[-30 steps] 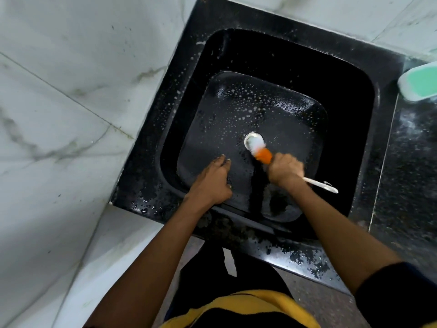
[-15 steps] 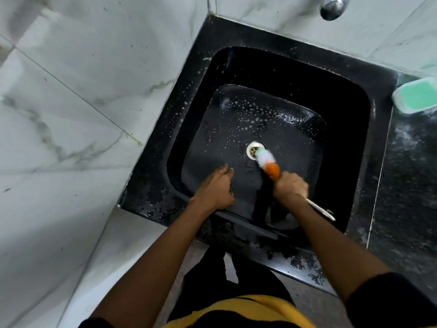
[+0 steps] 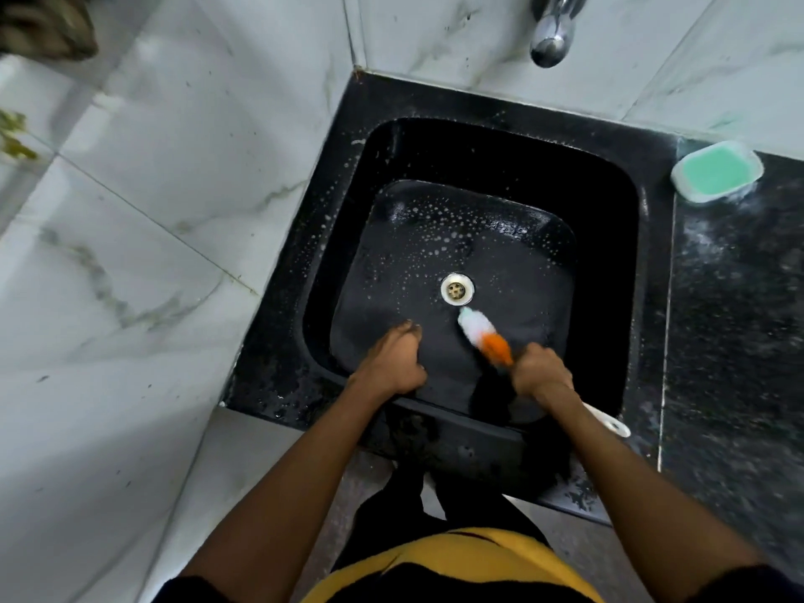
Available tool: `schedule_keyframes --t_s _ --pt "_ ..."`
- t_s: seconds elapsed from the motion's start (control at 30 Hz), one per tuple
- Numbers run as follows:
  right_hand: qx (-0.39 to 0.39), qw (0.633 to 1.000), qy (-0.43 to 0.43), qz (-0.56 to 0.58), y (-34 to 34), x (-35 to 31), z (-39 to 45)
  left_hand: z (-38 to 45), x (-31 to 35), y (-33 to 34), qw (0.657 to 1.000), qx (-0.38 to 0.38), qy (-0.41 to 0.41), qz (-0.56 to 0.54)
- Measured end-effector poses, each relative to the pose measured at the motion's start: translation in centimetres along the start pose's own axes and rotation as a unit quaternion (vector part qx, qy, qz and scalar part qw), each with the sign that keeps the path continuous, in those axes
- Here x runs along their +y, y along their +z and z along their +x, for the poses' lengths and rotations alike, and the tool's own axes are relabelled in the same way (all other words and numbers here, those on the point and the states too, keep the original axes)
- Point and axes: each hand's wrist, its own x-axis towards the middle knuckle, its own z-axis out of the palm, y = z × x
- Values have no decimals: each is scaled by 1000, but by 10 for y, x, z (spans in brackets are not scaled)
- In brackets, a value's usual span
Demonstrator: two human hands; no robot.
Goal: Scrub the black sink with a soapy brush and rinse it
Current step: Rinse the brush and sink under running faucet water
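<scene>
The black sink (image 3: 609,219) is square, with white soap flecks across its floor and a pale metal drain (image 3: 455,289) in the middle. My right hand (image 3: 541,371) grips a brush (image 3: 483,335) with an orange and white bristle head; its white handle end sticks out behind my wrist. The blurred bristles touch the sink floor just below the drain. My left hand (image 3: 393,361) rests inside the sink on the near left floor, fingers curled under against the surface, holding nothing.
A chrome tap (image 3: 550,34) juts from the marble wall above the sink. A green soap bar in a white dish (image 3: 715,171) sits on the dark speckled counter (image 3: 735,319) at right. White marble tiles cover the left.
The brush head has slid back from the drain toward me, uncovering it. The camera has tilted up, bringing the tap into view. My left hand stays in place.
</scene>
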Motion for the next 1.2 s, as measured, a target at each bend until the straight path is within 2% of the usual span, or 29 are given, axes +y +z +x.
schedule_keyframes --t_s 0.1,0.17,0.23,0.3,0.4,0.47,0.53,0.67,0.8,0.9,1.03,1.13,1.2 --pt "14 992 -52 116 -7 -10 -2 4 0 -1 999 30 0 -38" --pt "26 983 -82 163 -10 -14 -8 8 5 -2 986 48 -39 -154" --pt "43 974 -115 188 -14 -19 -18 13 17 -8 934 62 -93 -340" --pt "53 967 -147 201 -13 -22 -26 15 30 -18 865 30 -124 -485" --pt "67 958 -184 211 -12 -27 -36 13 53 -24 821 -83 -139 -547" --pt "88 948 -194 235 -13 -29 -41 11 66 -18 791 -119 -171 -576" --pt "109 942 -202 244 -13 -30 -49 10 78 -9 770 -110 -201 -595" --pt "119 937 -203 259 -14 -24 -57 8 95 8 722 -44 -219 -655" --pt "122 935 -203 262 -18 -9 -63 2 106 16 667 -42 -230 -707" --pt "138 930 -202 274 -21 -1 -70 3 118 21 655 -9 -236 -718" --pt "128 920 -168 329 -24 13 -71 2 137 27 671 23 -233 -703" --pt "110 909 -128 381 -27 28 -67 5 147 29 666 26 -228 -710" --pt "104 926 -107 348 -31 43 -63 8 152 26 662 43 -236 -710"
